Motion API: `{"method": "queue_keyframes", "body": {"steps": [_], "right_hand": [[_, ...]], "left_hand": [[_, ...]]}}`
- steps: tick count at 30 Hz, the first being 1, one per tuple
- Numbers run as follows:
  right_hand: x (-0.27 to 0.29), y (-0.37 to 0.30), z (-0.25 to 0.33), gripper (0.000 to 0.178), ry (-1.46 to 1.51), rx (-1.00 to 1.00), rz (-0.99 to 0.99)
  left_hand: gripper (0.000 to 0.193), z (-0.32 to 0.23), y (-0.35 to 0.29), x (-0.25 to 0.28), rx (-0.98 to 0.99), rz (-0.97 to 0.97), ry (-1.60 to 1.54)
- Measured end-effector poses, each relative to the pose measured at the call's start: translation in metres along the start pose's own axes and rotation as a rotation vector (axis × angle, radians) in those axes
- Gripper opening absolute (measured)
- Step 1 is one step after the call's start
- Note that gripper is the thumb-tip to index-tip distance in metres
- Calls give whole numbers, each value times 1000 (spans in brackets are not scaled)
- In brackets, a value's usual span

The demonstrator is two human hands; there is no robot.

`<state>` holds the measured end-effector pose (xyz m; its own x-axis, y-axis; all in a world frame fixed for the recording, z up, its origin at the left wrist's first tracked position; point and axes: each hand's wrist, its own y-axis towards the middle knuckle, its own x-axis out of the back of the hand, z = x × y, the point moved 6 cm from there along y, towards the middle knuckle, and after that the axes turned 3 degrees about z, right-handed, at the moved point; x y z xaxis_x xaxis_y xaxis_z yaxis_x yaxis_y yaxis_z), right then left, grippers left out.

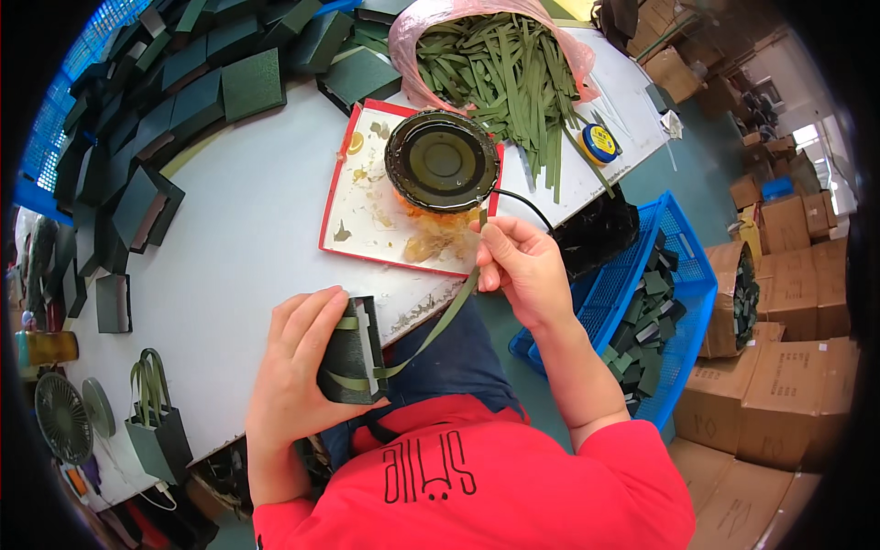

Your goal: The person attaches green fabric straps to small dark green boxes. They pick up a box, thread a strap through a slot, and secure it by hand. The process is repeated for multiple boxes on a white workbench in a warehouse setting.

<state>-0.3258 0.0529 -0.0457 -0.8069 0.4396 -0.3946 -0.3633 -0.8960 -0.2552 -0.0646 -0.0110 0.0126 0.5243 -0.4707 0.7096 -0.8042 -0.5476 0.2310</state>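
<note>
My left hand (298, 367) is wrapped round a small dark green box (346, 362) at the table's front edge. An olive green ribbon (438, 332) runs from a slot in the box's side up to my right hand (524, 270). The right fingers pinch the ribbon near its end, just beside a round black pot (443, 163) of dark, glossy liquid. The pot stands on a red-rimmed white tray (344, 206) smeared with amber residue. Behind it, a pink plastic bag (426, 23) spills a heap of cut green ribbons (500, 78).
Many dark green boxes (252, 84) are stacked at the left and far left. A small bag with ribbon handles (158, 440) stands near a fan (62, 417). At right are a blue crate (674, 367) of small green pieces, a round yellow-and-blue tin (599, 144) and cardboard cartons (779, 394).
</note>
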Motion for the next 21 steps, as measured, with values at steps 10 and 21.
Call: {"method": "queue_keyframes", "body": {"steps": [10, 21], "right_hand": [[-1, 18, 2, 25, -91, 22, -19], [-1, 22, 0, 20, -10, -52, -10]], "left_hand": [[108, -5, 7, -8, -54, 26, 6], [98, -5, 8, -4, -28, 8, -15]]}}
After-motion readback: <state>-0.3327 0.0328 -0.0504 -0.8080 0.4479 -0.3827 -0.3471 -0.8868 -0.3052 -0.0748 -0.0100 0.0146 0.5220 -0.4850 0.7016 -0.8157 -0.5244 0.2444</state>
